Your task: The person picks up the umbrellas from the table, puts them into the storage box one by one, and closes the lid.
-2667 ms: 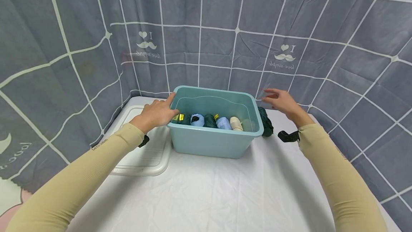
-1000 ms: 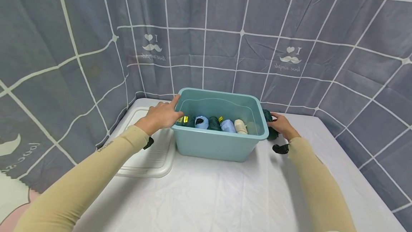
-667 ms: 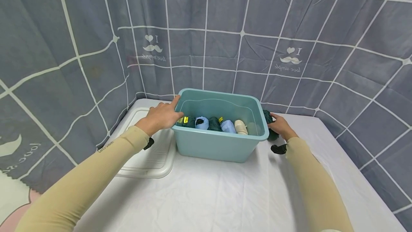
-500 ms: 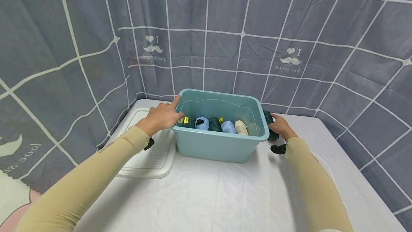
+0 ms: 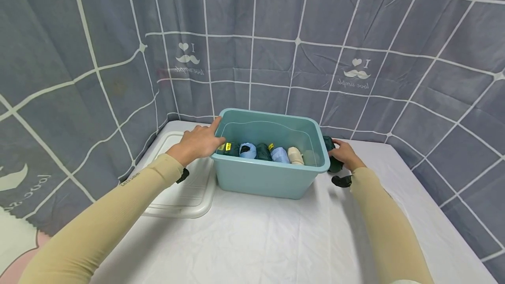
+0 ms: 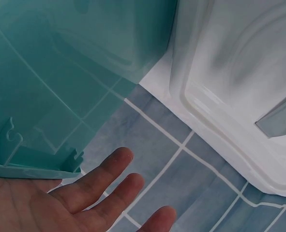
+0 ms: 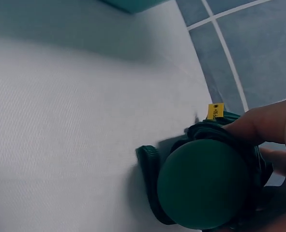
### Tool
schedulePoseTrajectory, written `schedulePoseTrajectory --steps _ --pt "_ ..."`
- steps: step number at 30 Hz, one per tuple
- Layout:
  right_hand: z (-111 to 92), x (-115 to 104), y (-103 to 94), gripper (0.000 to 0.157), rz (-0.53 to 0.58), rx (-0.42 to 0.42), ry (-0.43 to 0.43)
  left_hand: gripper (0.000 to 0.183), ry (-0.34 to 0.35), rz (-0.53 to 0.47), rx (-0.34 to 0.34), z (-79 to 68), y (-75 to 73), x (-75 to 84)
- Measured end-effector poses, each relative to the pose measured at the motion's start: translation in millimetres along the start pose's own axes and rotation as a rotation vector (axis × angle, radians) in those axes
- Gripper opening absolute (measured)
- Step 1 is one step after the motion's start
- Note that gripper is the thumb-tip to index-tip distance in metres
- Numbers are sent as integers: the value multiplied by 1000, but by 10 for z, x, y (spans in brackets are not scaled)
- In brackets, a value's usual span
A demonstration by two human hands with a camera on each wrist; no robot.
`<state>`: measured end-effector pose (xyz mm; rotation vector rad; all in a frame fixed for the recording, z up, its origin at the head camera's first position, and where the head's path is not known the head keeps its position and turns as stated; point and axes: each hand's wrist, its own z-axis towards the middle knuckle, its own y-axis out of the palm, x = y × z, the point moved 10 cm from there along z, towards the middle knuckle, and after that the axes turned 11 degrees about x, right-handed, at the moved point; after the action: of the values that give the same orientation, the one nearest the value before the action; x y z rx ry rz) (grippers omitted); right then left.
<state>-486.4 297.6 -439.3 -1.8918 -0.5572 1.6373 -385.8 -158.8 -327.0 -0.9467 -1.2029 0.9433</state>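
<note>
A light teal plastic bin [image 5: 260, 179] stands at the middle of the table. Over its left end rests my left hand [image 5: 197, 143], with thumb and index finger along the rim; the left wrist view shows the other fingers [image 6: 128, 188] stretched out loosely beneath the rim. To the right of the bin lies a dark green folded umbrella [image 7: 201, 183], with a round end, a strap loop and a yellow tag. My right hand [image 5: 345, 154] grips that umbrella from the right, thumb and fingers on opposite sides. Inside the bin sit several rolled umbrellas, including a blue one [image 5: 280, 155] and a beige one [image 5: 295, 156].
A white lid [image 5: 177, 194] lies flat to the left of the bin, partly beneath my left arm. White cloth covers the table [image 5: 252, 240]. Grey curtain fabric with white grid lines [image 5: 272, 60] hangs behind and on both sides.
My right hand has come down from above the table onto the dark green umbrella and taken hold of it. Its grip looks nearly unchanged over the last second. The left hand stays at the rim.
</note>
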Motion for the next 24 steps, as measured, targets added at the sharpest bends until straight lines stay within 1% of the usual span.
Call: schedulePoseTrajectory --steps 3,6,12,24 --pt "-15 19 -9 85 60 -14 49 81 0 1 -2 3 -3 2" --pt "-56 -14 -52 86 104 -21 79 81 2 4 -2 2 -14 7" --pt "-124 -178 -177 86 139 -37 59 80 4 12 -4 1 -21 18" --pt "-244 -550 -427 86 129 -33 0 80 8 12 -12 4 3 2"
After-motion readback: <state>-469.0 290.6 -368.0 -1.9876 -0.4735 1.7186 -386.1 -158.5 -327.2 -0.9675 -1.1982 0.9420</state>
